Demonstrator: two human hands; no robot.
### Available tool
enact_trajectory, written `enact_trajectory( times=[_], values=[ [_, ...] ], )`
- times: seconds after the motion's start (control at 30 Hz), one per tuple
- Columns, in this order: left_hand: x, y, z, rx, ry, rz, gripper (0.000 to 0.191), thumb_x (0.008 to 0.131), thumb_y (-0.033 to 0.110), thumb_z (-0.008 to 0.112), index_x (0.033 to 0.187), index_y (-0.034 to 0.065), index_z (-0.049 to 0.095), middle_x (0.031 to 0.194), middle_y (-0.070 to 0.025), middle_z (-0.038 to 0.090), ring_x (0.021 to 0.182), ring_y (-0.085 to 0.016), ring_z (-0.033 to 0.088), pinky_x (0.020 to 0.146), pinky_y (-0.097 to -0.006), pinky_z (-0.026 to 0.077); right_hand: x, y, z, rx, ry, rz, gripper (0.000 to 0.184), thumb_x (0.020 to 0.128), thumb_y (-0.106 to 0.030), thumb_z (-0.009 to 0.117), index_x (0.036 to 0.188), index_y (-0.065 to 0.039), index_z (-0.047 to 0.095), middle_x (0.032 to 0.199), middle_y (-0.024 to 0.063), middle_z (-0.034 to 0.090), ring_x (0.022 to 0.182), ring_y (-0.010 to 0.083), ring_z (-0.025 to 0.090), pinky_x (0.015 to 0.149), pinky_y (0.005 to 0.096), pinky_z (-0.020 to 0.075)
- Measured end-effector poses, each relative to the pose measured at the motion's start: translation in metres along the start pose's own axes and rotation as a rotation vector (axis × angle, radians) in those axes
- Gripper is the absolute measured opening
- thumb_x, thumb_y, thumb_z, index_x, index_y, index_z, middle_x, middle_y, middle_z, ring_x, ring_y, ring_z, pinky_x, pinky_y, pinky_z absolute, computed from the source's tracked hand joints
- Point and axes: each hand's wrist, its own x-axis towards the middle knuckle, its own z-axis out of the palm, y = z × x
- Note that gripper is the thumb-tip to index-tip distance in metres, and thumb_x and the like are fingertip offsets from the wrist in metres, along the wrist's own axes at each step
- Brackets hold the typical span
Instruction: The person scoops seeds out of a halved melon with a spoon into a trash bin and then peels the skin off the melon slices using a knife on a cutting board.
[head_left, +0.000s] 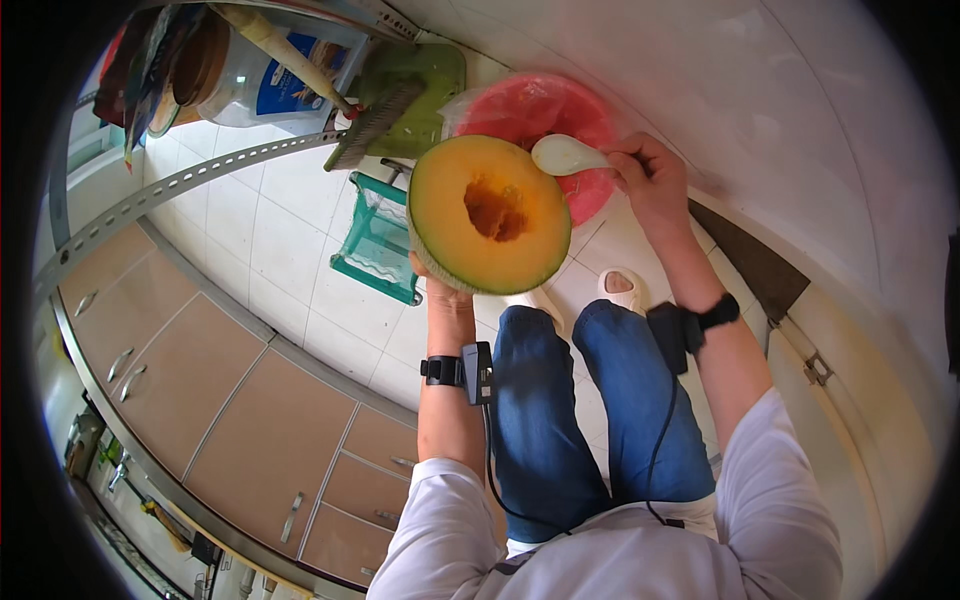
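Observation:
A halved orange-fleshed melon, with green netted rind and a hollow in its middle, faces up in the centre of the view. My left hand holds it from below; the fingers are mostly hidden beneath the rind. A white spoon is gripped by its handle in my right hand, its bowl over the melon's upper right edge. Behind the melon and spoon stands a pink plastic basin with a thin clear bag at its left rim; its contents are partly hidden.
A green folding stool stands on the tiled floor, left of the melon. A brush and green dustpan are beyond it. A metal shelf holds a plastic jar and packets. Cabinets line the left; a wall bounds the right.

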Motion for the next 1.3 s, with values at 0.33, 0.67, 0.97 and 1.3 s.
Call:
enact_trajectory(
  times=[0.33,0.67,0.97,1.3],
  values=[
    [-0.022,0.01,0.031,-0.242,0.151,-0.123,0.104,0.07,0.074,0.067,0.144,0.007,0.039,0.137,-0.0148,0.052,0.122,-0.03,0.055,0.102,-0.0459,0.048,-0.039,-0.068,0.06,-0.715,-0.302,-0.662,0.016,0.068,0.0,0.065,0.082,-0.007,0.064,0.076,0.008,0.061,0.076,0.0299,0.063,0.064,0.0408,0.0513],
    [-0.018,0.011,0.003,0.273,0.179,-0.022,0.105,0.066,0.073,0.073,0.141,0.0076,0.043,0.137,-0.0105,0.054,0.122,-0.029,0.055,0.102,-0.046,0.049,-0.009,0.002,0.0,-0.696,0.068,-0.423,0.014,0.082,0.008,0.06,0.088,-0.001,0.069,0.08,0.0137,0.068,0.068,0.0239,0.065,0.064,0.0305,0.0511],
    [-0.01,0.002,0.002,0.165,0.11,-0.012,0.077,0.089,0.064,0.041,0.143,0.0095,0.041,0.141,-0.0136,0.047,0.126,-0.03,0.049,0.105,-0.0458,0.045,-0.017,-0.006,0.046,-0.32,-0.318,-0.459,0.012,0.071,0.003,0.067,0.082,-0.003,0.068,0.081,0.0095,0.066,0.079,0.0298,0.065,0.069,0.0372,0.052],
    [-0.009,-0.007,0.0,0.195,0.124,-0.046,0.088,0.084,0.072,0.051,0.145,0.0101,0.038,0.144,-0.0121,0.045,0.13,-0.03,0.047,0.107,-0.0473,0.044,-0.007,0.014,0.015,-0.526,-0.1,-0.645,0.026,0.075,0.013,0.053,0.089,-0.003,0.068,0.077,0.0125,0.064,0.071,0.027,0.066,0.065,0.0323,0.0521]
  ],
)
